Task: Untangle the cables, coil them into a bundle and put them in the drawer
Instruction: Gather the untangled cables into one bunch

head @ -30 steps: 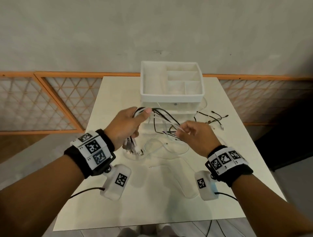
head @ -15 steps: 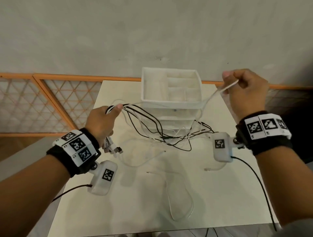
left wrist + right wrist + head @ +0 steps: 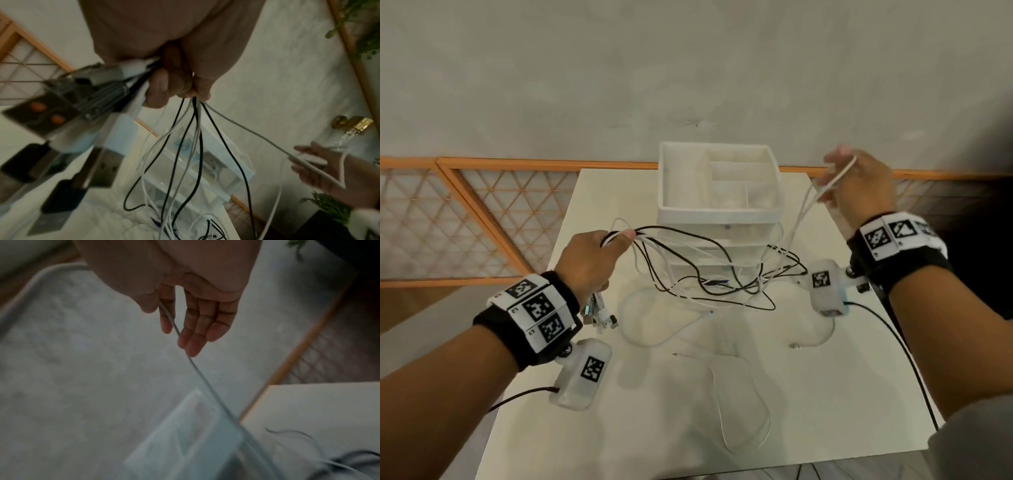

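My left hand [image 3: 599,253] grips a bunch of black and white cables [image 3: 185,129] near their plug ends, and the plugs [image 3: 601,313] hang below the fist. From it the tangle [image 3: 722,277] sags across the front of the white drawer unit [image 3: 719,219], whose drawers look closed. My right hand [image 3: 856,185] is raised beside the unit's right side. It pinches one white cable [image 3: 803,212] between thumb and fingers [image 3: 195,331]; that cable runs taut down into the tangle. In the left wrist view it loops over the right hand [image 3: 320,172].
A loose white cable [image 3: 743,414] lies in loops on the white table [image 3: 654,445] in front of me. The unit's top is an open tray with dividers. An orange-framed lattice rail [image 3: 465,219] runs behind the table, below a grey wall.
My right hand went from the tangle up and right, drawing a white cable out taut. My left hand shifted left with its bunch, stretching the tangle wider.
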The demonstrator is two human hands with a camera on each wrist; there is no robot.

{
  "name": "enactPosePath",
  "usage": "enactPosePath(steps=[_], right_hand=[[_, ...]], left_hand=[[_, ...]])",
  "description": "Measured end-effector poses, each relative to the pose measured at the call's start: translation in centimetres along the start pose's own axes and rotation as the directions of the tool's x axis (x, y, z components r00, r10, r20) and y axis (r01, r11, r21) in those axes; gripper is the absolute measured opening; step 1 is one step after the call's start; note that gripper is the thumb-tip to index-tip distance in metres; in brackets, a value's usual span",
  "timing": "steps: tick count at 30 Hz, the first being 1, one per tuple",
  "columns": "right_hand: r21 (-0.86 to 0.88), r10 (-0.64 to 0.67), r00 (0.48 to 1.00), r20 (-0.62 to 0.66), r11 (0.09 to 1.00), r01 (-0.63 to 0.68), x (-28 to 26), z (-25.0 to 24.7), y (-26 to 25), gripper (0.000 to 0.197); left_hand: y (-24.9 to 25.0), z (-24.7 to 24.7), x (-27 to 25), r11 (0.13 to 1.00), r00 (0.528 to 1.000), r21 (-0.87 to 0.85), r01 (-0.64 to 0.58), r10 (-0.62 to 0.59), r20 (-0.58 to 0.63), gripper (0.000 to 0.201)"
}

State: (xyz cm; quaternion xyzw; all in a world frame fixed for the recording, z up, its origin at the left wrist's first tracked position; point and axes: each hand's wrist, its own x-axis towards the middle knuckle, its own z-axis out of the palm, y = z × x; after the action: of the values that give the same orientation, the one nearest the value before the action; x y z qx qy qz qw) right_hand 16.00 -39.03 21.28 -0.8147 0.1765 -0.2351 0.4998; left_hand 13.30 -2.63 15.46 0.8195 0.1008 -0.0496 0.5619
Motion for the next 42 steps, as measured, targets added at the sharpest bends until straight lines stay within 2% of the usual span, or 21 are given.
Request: enactPosePath(steps=[5,9,12,14,16,17,18,20,22,24,26,27,28,30,31,33,35,36,37,39,42], right_hand=[[0.056,-0.176,0.972,-0.158,0.981,0.186,1.1,-1.0,-5.1,0.020],[-0.048,-0.256,0.966,-0.029,0.966,0.255,1.1,-0.7,-4.0,0.012],[-0.190,-0.174,0.981,0.087,0.964,0.187,0.8,-0.3,-0.3,0.025],[-0.314,-0.035,0.976,0.216,0.944,0.104,0.2,-0.5,2.4,0.038],[-0.521,0.163,0.928,0.336,0.853,0.039,-1.1,-0.7,4.9,0.058],[-0.585,0.205,0.910,0.361,0.809,0.050,-1.7,-0.6,5.7,0.062],[-0.587,0.200,0.905,0.374,0.807,0.064,-2.7,-0.4,5.8,0.062],[-0.410,0.121,0.886,0.448,0.908,0.084,-5.2,0.4,4.3,0.061],[-0.154,0.015,0.797,0.604,0.983,0.099,-8.2,1.7,1.3,0.081],[-0.057,-0.074,0.678,0.731,0.984,0.169,-11.2,3.4,-1.2,0.089],[-0.122,-0.133,0.632,0.764,0.931,0.344,-12.3,5.0,-1.3,0.055],[-0.220,-0.100,0.624,0.775,0.883,0.415,-12.0,5.2,-0.9,0.028],[-0.334,-0.018,0.624,0.781,0.832,0.442,-11.1,5.1,-0.1,0.018],[-0.527,0.144,0.666,0.732,0.739,0.420,-8.7,4.3,2.3,0.026],[-0.584,0.157,0.725,0.671,0.715,0.385,-7.6,3.8,3.3,0.029],[-0.621,0.064,0.866,0.496,0.723,0.302,-5.8,2.8,4.7,0.034],[-0.495,-0.121,0.944,0.307,0.827,0.267,-5.5,2.1,5.5,0.020],[-0.395,-0.147,0.949,0.280,0.883,0.253,-5.6,1.8,5.7,0.005],[-0.327,-0.117,0.943,0.310,0.919,0.222,-5.8,1.8,6.0,0.020],[-0.345,0.010,0.887,0.462,0.923,0.169,-6.6,1.5,8.0,0.050],[-0.628,0.187,0.870,0.456,0.760,0.166,-7.8,0.5,12.9,0.035]], left_hand=[[-0.4,0.9,0.1,0.974,0.999,0.221,-0.049,0.049,0.007,0.054],[-1.2,0.5,0.1,0.960,0.999,0.281,-0.011,0.019,-0.029,0.055],[-0.7,0.5,-0.4,0.983,0.999,0.179,0.033,-0.033,0.002,0.051],[-0.2,0.6,-0.6,0.992,0.999,0.122,0.018,-0.024,0.043,0.049],[0.5,0.5,-0.9,0.995,0.994,0.098,-0.014,0.004,0.105,0.048],[0.8,0.6,-1.0,0.995,0.990,0.095,-0.038,0.025,0.138,0.047],[1.1,0.6,-1.2,0.994,0.984,0.090,-0.064,0.048,0.171,0.047],[2.0,1.2,-1.7,0.990,0.967,0.076,-0.122,0.102,0.235,0.045],[3.5,2.5,-2.7,0.957,0.923,0.121,-0.265,0.215,0.318,0.041],[5.2,4.0,-3.8,0.895,0.833,0.142,-0.422,0.321,0.451,0.036],[6.8,5.0,-4.9,0.828,0.728,0.132,-0.545,0.388,0.565,0.027],[7.5,5.2,-5.3,0.801,0.692,0.125,-0.585,0.413,0.592,0.022],[7.9,5.1,-5.5,0.790,0.676,0.110,-0.603,0.433,0.597,0.019],[8.6,4.3,-5.7,0.807,0.684,0.065,-0.587,0.452,0.573,0.017],[8.7,3.7,-5.6,0.813,0.694,0.063,-0.578,0.450,0.562,0.019],[8.0,2.8,-5.1,0.814,0.716,0.140,-0.564,0.397,0.575,0.023],[6.3,2.3,-4.5,0.785,0.757,0.312,-0.535,0.281,0.590,0.033],[5.3,2.4,-4.1,0.765,0.790,0.399,-0.506,0.225,0.570,0.035],[4.4,2.6,-3.9,0.749,0.827,0.467,-0.470,0.189,0.530,0.036],[2.8,3.2,-3.7,0.748,0.894,0.540,-0.385,0.158,0.419,0.045],[1.0,3.7,-3.6,0.778,0.945,0.563,-0.278,0.116,0.306,0.050]])
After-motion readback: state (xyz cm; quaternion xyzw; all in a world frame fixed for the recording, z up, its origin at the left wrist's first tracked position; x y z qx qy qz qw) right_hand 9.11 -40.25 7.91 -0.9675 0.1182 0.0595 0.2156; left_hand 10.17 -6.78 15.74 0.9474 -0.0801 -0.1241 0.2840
